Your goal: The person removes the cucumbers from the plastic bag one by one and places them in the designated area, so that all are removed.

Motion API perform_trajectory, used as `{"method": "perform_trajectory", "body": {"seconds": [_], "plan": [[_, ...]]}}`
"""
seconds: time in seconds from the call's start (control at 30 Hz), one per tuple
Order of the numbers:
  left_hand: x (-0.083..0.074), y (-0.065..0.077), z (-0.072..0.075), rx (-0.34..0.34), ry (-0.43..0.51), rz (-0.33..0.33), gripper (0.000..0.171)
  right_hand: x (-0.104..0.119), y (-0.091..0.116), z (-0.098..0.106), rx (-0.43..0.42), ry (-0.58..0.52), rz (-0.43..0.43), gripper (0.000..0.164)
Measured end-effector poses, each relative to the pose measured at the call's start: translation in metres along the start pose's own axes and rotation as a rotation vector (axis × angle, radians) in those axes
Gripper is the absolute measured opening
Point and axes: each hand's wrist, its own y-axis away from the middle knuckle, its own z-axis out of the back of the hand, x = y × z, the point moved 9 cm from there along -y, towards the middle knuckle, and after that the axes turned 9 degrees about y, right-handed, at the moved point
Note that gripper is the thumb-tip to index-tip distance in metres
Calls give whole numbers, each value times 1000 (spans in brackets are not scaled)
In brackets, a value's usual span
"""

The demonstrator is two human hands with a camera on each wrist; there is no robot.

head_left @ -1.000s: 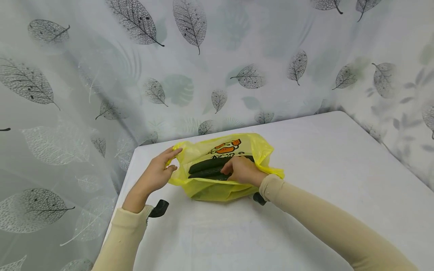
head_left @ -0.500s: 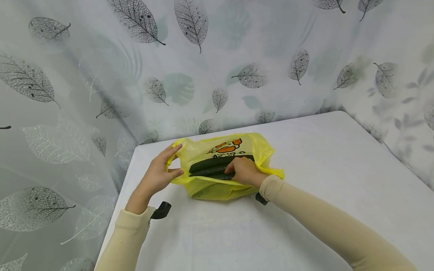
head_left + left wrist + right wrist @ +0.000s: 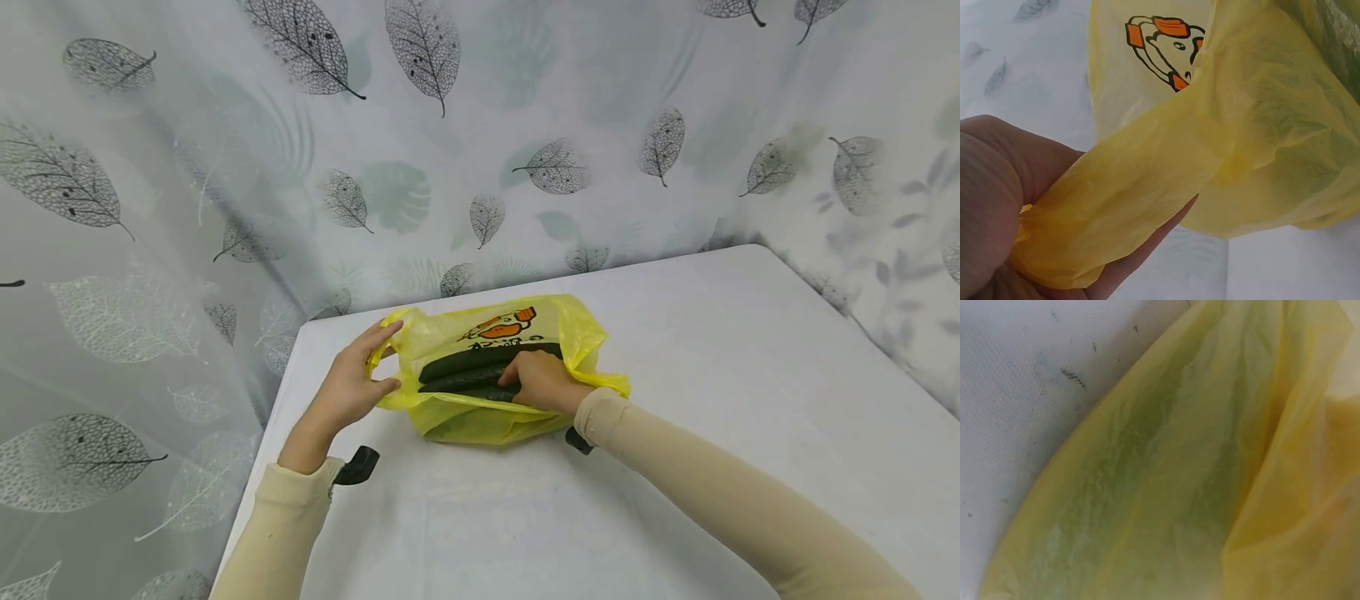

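A yellow plastic bag [image 3: 472, 423] printed with a cartoon duck lies on the white table, its mouth spread toward me. Long dark green cucumbers [image 3: 457, 364] lie side by side inside it. My left hand [image 3: 348, 387] holds the bag's left handle. In the left wrist view, the handle [image 3: 1129, 194] runs between the thumb and fingers. Reaching into the mouth from the right, my right hand [image 3: 542, 382] grips a cucumber, its fingertips partly hidden among them. The right wrist view has only the bag's outside [image 3: 1147, 487], with green showing through.
A white cloth covers the table [image 3: 712, 358], which reaches well out to the right of the bag. A leaf-printed curtain [image 3: 480, 150] hangs behind and at the left. Dark wrist-camera mounts [image 3: 357, 466] stick out below both wrists.
My left hand has shifted slightly to the right, its thumb moving toward the bag's mouth. My right hand stays almost still on the cucumber, and the bag has hardly moved.
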Motion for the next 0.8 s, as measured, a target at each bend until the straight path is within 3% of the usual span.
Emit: {"method": "perform_trajectory", "body": {"seconds": [0.4, 0.67, 0.8], "plan": [[-4, 3, 0, 21, -30, 10, 85, 4, -1, -4, 31, 42, 24, 35], [-5, 6, -1, 31, -30, 12, 84, 7, -2, -14, 133, -32, 31, 43], [-6, 7, -1, 35, -33, 10, 85, 11, -3, -15, 125, -47, 50, 41]]}}
